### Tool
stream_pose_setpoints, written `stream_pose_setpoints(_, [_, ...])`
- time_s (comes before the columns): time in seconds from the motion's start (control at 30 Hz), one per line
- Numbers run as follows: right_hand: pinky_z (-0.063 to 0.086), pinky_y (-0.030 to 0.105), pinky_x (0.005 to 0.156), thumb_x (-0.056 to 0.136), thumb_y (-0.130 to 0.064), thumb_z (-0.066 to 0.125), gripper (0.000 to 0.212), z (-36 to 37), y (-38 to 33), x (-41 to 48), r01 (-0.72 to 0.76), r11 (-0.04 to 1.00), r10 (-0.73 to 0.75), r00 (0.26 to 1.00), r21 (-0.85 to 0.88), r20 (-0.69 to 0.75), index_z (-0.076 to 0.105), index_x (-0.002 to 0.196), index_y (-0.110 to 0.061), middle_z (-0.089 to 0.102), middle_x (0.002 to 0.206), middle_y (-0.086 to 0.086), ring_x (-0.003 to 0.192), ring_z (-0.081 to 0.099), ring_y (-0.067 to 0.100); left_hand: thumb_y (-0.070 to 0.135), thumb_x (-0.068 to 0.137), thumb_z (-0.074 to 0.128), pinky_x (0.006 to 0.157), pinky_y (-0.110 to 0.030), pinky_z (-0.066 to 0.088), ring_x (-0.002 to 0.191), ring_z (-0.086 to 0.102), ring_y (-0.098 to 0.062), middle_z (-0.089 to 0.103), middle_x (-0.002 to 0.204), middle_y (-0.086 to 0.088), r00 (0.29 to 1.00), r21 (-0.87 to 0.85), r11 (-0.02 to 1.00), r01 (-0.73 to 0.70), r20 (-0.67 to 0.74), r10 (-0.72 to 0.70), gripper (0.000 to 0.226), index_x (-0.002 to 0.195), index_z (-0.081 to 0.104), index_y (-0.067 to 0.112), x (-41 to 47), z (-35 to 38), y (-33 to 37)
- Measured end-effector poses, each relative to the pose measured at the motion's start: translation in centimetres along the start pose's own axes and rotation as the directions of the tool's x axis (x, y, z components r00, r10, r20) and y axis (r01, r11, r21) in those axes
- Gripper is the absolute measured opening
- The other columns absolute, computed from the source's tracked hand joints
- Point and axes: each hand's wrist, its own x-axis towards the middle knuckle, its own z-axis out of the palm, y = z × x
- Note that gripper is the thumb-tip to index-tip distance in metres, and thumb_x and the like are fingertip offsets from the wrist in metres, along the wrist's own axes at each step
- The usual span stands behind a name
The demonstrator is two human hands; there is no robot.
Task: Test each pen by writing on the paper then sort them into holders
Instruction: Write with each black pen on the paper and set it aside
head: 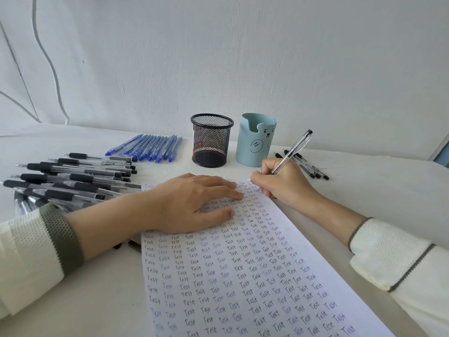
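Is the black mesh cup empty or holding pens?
Empty: the black mesh cup shows no pens above its rim or through its mesh.

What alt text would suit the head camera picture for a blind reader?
A person's right hand writes with a clear pen on a paper covered in "Test", while the left hand presses it flat. Behind stand a black mesh holder and a blue bear holder, loose pens alongside.

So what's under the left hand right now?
The left hand lies flat on the paper, which is filled with rows of handwritten "Test". Any writing beneath the palm is covered.
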Motion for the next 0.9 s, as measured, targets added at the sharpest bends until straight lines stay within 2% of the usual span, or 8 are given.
stream_pose_setpoints(0.33, [0.038,0.018,0.044,0.082,-0.005,0.067,0.039,0.00,0.14,0.06,0.004,1.000,-0.004,1.000,0.007,0.009,0.044,0.051,-0.013,0.049,0.044,0.009,0.041,0.047,0.012,0.073,0.090,0.017,0.119,-0.036,0.025,0.140,0.026,0.005,0.024,0.156,0.027,1.000,-0.001,1.000,-0.003,0.002,0.003,0.062,0.147,0.026,0.051,0.13,0.32,-0.38])
stream_pose_setpoints(0.53, [0.041,0.018,0.047,0.082,-0.005,0.068,0.041,0.04,0.06,0.01,0.037,0.999,-0.036,0.999,-0.039,0.033,0.044,0.050,-0.013,0.049,0.040,0.001,0.040,0.045,0.010,0.072,0.089,0.017,0.118,-0.035,0.025,0.140,0.027,0.005,0.025,0.156,0.025,1.000,-0.005,1.000,-0.002,-0.008,0.002,0.062,0.147,0.028,0.051,0.08,0.31,-0.25])
stream_pose_setpoints(0.7, [0.041,0.019,0.047,0.082,-0.004,0.067,0.039,-0.04,0.07,-0.02,0.021,1.000,-0.021,0.999,-0.015,0.033,0.044,0.051,-0.011,0.049,0.041,0.005,0.041,0.046,0.011,0.073,0.089,0.017,0.119,-0.035,0.024,0.140,0.026,0.005,0.024,0.156,0.026,1.000,-0.008,1.000,-0.001,0.001,0.001,0.062,0.147,0.027,0.052,0.00,0.27,-0.24])
stream_pose_setpoints(0.9, [0.041,0.018,0.048,0.079,-0.001,0.065,0.042,-0.12,-0.08,-0.11,0.039,0.998,-0.038,0.999,-0.053,0.022,0.041,0.047,-0.013,0.047,0.038,0.002,0.039,0.045,0.009,0.072,0.090,0.018,0.119,-0.033,0.023,0.140,0.027,0.004,0.025,0.156,0.025,1.000,0.000,1.000,-0.001,-0.003,0.001,0.061,0.147,0.027,0.051,-0.02,0.20,-0.19])
